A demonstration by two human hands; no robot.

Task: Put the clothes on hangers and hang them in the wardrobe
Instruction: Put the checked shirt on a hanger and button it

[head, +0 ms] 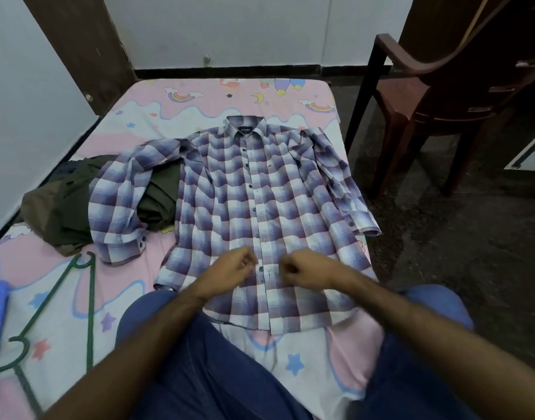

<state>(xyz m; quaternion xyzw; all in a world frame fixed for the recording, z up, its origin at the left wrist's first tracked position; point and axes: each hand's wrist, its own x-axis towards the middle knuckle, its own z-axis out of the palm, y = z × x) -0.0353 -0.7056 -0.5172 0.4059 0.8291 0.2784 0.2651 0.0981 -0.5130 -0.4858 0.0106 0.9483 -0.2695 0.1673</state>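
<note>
Shirt [260, 207] flat on bed [199, 95], buttoned. Left hand [229, 269] and right hand [302, 271] curled at lower placket, apparently pinching fabric; grip unclear. Risk: buttons stay fastened, so green hanger [63, 301] snags at collar.

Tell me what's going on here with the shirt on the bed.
A person sits at the bed with a purple checked shirt laid flat, front up, on the pink sheet. The left hand and the right hand are both at the button placket near the hem, fingers curled, apparently working a button. A green hanger lies unused to the left, beside an olive garment under the shirt's sleeve. Nothing is on a hanger yet.
</note>
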